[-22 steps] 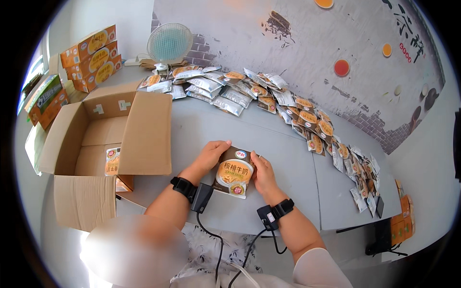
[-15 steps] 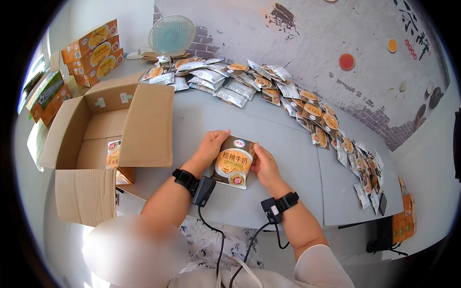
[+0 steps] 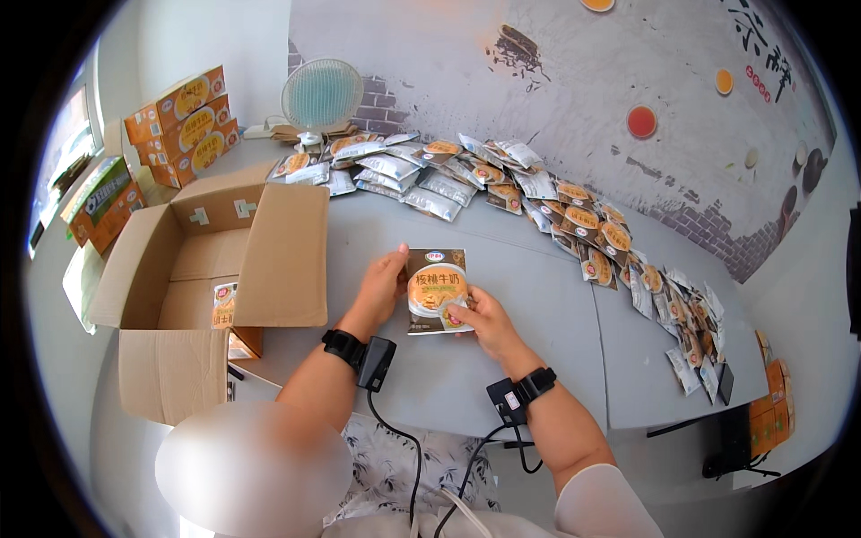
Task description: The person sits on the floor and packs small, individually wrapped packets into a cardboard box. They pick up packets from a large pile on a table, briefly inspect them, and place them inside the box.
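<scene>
A brown food packet with a picture of a filled bowl faces up over the grey table, roughly upright in my view. At its left edge my left hand grips it, thumb near the upper corner and the other fingers mostly hidden. My right hand pinches the lower right corner, its thumb lying on the printed front and its fingers behind. To the left stands an opened cardboard carton, with an orange-and-white package inside, near its front wall.
Silver and brown packets lie heaped along the table's back edge, curving to another pile at right. A fan and stacked orange boxes stand at the back left. More orange boxes are beyond the right end.
The packet has straightened from a tilt and risen slightly. My right hand has slid from its upper right side to the lower right corner, while my left hand shifted a little left.
</scene>
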{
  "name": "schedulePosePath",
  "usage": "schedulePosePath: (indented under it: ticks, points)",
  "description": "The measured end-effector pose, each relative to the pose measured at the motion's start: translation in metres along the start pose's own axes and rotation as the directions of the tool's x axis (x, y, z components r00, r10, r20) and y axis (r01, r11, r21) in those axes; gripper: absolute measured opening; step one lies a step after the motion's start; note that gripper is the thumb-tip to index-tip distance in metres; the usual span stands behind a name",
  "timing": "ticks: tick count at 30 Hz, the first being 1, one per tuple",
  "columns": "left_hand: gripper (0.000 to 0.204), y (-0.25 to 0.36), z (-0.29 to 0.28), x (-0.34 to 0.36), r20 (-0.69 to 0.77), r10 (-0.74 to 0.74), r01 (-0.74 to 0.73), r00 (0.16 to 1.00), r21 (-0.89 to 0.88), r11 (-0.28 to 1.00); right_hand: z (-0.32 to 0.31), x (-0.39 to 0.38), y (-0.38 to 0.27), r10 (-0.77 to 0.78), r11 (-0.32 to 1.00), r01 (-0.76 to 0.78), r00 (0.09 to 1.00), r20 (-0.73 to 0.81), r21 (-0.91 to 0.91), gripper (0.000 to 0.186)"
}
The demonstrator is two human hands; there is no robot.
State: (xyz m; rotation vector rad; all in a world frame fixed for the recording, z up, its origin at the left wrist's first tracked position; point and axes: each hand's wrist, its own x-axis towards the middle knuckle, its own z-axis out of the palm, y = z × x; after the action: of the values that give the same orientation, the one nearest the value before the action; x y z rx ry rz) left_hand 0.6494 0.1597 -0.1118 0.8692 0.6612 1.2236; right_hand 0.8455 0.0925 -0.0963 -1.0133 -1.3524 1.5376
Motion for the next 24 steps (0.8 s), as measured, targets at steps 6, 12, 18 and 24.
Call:
schedulePosePath:
  ticks: [6, 12, 18, 24]
  points:
    - [0.057, 0.009, 0.016, -0.017, 0.222, -0.072, 0.029, 0.972, 0.192, 0.981, -0.002, 0.002, 0.002, -0.074, 0.990, 0.085, 0.992, -0.099, 0.111, 0.048]
    - [0.064, 0.005, 0.024, -0.021, 0.184, -0.104, 0.080, 0.977, 0.131, 0.988, 0.001, 0.001, 0.003, -0.095, 0.988, 0.106, 0.991, -0.096, 0.109, 0.038]
    - [0.059, 0.015, 0.041, -0.017, 0.080, -0.020, 0.016, 0.997, 0.048, 0.999, -0.012, 0.007, 0.011, -0.097, 0.887, 0.121, 0.992, -0.076, 0.447, 0.054]
    - [0.047, 0.108, 0.070, -0.023, -0.022, 0.091, -0.090, 0.996, 0.017, 0.996, -0.014, 0.005, 0.009, -0.065, 0.903, 0.098, 0.994, -0.093, 0.418, 0.053]
